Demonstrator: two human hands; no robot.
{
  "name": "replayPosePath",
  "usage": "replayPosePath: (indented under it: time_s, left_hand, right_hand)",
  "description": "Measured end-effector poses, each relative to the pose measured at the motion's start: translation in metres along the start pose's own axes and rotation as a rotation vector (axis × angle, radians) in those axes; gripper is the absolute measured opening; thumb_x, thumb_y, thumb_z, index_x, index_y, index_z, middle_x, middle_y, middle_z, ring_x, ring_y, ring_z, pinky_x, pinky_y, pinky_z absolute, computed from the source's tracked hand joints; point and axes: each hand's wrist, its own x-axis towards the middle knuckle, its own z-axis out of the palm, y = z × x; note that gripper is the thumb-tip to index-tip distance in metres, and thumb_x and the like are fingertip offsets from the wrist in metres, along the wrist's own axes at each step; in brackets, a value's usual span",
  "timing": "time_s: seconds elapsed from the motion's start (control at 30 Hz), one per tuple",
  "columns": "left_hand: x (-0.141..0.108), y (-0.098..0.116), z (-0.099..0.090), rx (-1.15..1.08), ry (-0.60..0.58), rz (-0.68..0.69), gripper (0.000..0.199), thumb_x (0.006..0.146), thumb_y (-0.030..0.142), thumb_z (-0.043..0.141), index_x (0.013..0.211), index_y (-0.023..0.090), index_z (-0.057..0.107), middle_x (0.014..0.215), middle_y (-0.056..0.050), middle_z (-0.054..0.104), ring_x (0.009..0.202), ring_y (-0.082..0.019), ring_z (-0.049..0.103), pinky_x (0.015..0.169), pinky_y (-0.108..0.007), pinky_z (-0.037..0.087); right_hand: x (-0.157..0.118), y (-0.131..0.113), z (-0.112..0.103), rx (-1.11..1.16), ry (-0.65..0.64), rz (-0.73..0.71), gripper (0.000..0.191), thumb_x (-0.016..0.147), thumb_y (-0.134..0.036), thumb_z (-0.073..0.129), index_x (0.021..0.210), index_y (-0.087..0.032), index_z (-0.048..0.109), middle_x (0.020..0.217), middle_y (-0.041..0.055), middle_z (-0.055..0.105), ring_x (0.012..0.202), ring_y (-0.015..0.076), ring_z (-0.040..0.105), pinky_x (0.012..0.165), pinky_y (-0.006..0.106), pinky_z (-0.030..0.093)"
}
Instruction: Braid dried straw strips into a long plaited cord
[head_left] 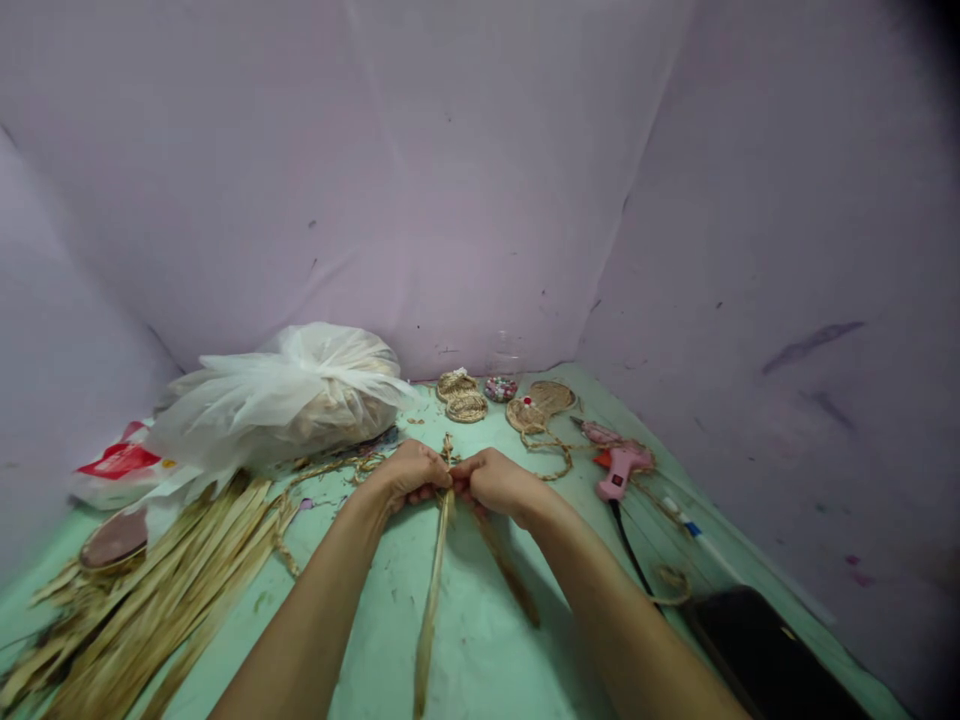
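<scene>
My left hand [409, 474] and right hand [495, 482] meet knuckle to knuckle, both pinched shut on the dry tan straw strips [435, 580], keeping the plait taut while loose ends trail toward me across the pale green worktop [480, 640]; a pink glue gun [619, 468] lies just right.

Pink glue gun [619, 466], plastic bag [289, 392] (knotted), woven discs [466, 406].

No legible text anywhere; red-and-white packet [120, 465] at left of counter [480, 640] bears printing too blurred to read.
</scene>
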Motion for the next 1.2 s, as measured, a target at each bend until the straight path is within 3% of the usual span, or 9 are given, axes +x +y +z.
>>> replayPosePath:
  time_s: [0.1, 0.3, 0.43, 0.57, 0.73, 0.83, 1.0, 1.2]
  left_hand:
    - [-0.002, 0.004, 0.001, 0.01, 0.009, -0.015, 0.009, 0.048, 0.019, 0.057, 0.052, 0.013, 0.052, 0.032, 0.006, 0.035, 0.03, -0.004, 0.027, 0.032, -0.018, 0.016]
    - [-0.004, 0.008, 0.008, 0.018, 0.189, -0.036, 0.004, 0.047, 0.01, 0.05, 0.045, 0.013, 0.047, 0.031, 0.007, 0.032, 0.03, -0.003, 0.024, 0.033, -0.017, 0.014]
    - [0.0, 0.002, 0.005, -0.098, 0.13, -0.01, 0.004, 0.047, 0.013, 0.05, 0.045, 0.013, 0.046, 0.033, 0.007, 0.032, 0.03, -0.003, 0.023, 0.032, -0.018, 0.011]
    - [0.005, -0.003, 0.0, -0.146, 0.084, -0.041, 0.005, 0.046, 0.016, 0.051, 0.05, 0.013, 0.049, 0.034, 0.007, 0.032, 0.03, -0.003, 0.021, 0.032, -0.018, 0.008]
    - [0.007, -0.004, -0.001, -0.154, 0.054, -0.045, 0.011, 0.046, 0.019, 0.056, 0.053, 0.012, 0.053, 0.035, 0.007, 0.033, 0.03, -0.002, 0.021, 0.033, -0.018, 0.008]
    - [0.004, -0.001, 0.0, -0.134, 0.051, -0.055, 0.009, 0.046, 0.018, 0.053, 0.052, 0.012, 0.054, 0.035, 0.006, 0.036, 0.031, -0.003, 0.021, 0.033, -0.019, 0.008]
    - [-0.007, 0.013, 0.003, -0.016, 0.068, -0.053, 0.006, 0.046, 0.014, 0.049, 0.047, 0.011, 0.055, 0.031, 0.005, 0.034, 0.031, -0.003, 0.021, 0.034, -0.019, 0.009]
    - [-0.007, 0.018, 0.007, 0.095, 0.165, -0.051, 0.008, 0.043, 0.006, 0.047, 0.038, 0.013, 0.045, 0.03, 0.006, 0.028, 0.032, -0.004, 0.023, 0.034, -0.019, 0.013]
  right_hand:
    - [0.0, 0.0, 0.0, -0.024, 0.006, -0.026, 0.025, 0.058, -0.007, 0.039, 0.056, -0.011, 0.063, 0.046, -0.0007, 0.046, 0.044, 0.0068, 0.033, 0.045, 0.019, 0.026]
    - [0.002, 0.0, 0.002, -0.013, 0.047, -0.016, 0.029, 0.056, -0.004, 0.04, 0.063, -0.013, 0.066, 0.052, -0.0009, 0.054, 0.05, 0.0088, 0.042, 0.049, 0.018, 0.03]
    - [0.009, 0.001, 0.005, 0.181, 0.142, 0.062, 0.024, 0.057, -0.003, 0.043, 0.069, -0.011, 0.062, 0.053, -0.0003, 0.053, 0.05, 0.0085, 0.045, 0.05, 0.018, 0.034]
    - [0.011, 0.002, 0.007, 0.401, 0.056, 0.084, 0.016, 0.058, -0.003, 0.046, 0.068, -0.012, 0.056, 0.05, -0.0025, 0.05, 0.047, 0.0076, 0.047, 0.051, 0.019, 0.038]
    - [0.013, 0.005, 0.011, 0.29, -0.025, 0.065, 0.008, 0.062, -0.007, 0.049, 0.06, -0.012, 0.055, 0.046, -0.0015, 0.051, 0.044, 0.0074, 0.047, 0.048, 0.018, 0.038]
    - [0.017, 0.009, 0.014, 0.249, 0.029, 0.084, 0.015, 0.061, -0.004, 0.043, 0.06, -0.012, 0.055, 0.043, -0.0024, 0.049, 0.038, 0.0063, 0.043, 0.045, 0.018, 0.036]
    - [0.027, 0.021, 0.012, 0.152, 0.118, 0.031, 0.016, 0.058, -0.008, 0.045, 0.046, -0.012, 0.053, 0.031, -0.0059, 0.034, 0.031, 0.0047, 0.026, 0.037, 0.02, 0.02]
    - [0.036, 0.034, 0.013, 0.121, 0.205, -0.067, 0.012, 0.058, -0.019, 0.051, 0.049, -0.013, 0.056, 0.038, -0.0054, 0.041, 0.038, 0.0051, 0.03, 0.04, 0.019, 0.021]
